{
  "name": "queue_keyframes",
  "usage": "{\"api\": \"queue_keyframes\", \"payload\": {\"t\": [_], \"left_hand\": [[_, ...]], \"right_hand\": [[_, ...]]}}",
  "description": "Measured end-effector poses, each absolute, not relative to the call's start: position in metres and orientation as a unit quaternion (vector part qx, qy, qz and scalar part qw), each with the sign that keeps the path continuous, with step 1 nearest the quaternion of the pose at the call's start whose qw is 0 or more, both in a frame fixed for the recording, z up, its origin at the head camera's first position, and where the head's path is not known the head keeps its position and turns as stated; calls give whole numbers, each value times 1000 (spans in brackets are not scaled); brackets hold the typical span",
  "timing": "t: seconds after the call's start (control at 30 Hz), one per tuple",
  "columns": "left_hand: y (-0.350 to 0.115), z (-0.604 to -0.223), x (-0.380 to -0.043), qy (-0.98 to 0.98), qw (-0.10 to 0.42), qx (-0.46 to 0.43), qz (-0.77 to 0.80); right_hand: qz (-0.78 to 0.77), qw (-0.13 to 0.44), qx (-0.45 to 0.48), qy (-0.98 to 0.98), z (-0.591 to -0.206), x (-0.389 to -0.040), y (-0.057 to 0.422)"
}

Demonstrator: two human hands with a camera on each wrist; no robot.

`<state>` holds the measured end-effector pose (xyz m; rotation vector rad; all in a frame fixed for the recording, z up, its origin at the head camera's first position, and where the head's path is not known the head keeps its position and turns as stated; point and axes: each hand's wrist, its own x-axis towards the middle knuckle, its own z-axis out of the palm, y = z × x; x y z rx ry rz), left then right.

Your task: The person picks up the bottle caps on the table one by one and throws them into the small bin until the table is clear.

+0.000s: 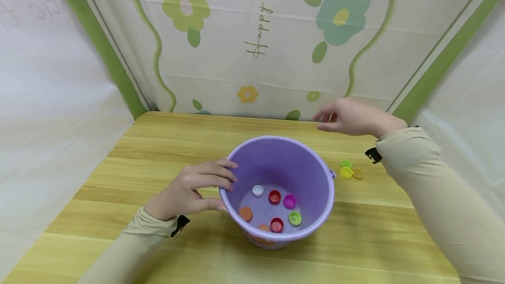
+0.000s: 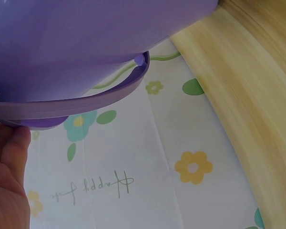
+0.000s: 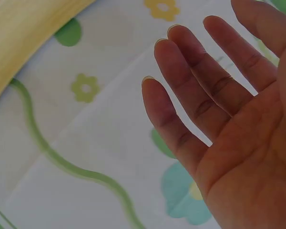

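Observation:
A purple bucket [image 1: 272,143] stands on the wooden table, its mouth facing up toward the head camera. On its floor lie several bottle caps, among them a white cap [image 1: 257,191], a magenta cap [image 1: 289,201] and a green cap [image 1: 294,218]. My left hand [image 1: 197,187] grips the bucket's left rim, fingertips over the edge. The bucket's handle [image 2: 86,104] hangs along its outside in the left wrist view. Raised beyond the bucket's far right side is my right hand [image 1: 351,115], fingers loosely bent; the right wrist view shows its bare palm [image 3: 248,157].
To the right of the bucket, a small group of caps lies on the table [image 1: 158,143]: a light green cap [image 1: 346,164], a yellow cap [image 1: 346,172] and a darker yellow cap [image 1: 358,174]. A flower-printed cloth [image 1: 221,65] hangs behind the table.

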<state>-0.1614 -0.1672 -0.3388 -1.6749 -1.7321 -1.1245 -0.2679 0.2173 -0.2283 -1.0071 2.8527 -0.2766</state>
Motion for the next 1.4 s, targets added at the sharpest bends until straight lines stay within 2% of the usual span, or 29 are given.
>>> {"api": "queue_keyframes", "payload": {"t": [0.3, 0.53, 0.67, 1.03, 1.4], "left_hand": [[-166, -339, -162, -631, 244, -612, -410], [-165, -339, -162, -629, 242, -613, -412], [-165, -339, -162, -629, 242, -612, -413], [-166, -339, -162, -630, 242, -611, -414], [-166, -339, -162, -632, 238, -609, -415]], "right_hand": [[-124, 94, -329, 931, -285, -286, 235], [-125, 159, -310, 929, -325, -290, 237], [-117, 164, -303, 931, -341, -291, 237], [-168, 217, -274, 922, -368, -293, 239], [-181, 218, -267, 921, -377, -294, 235]]}}
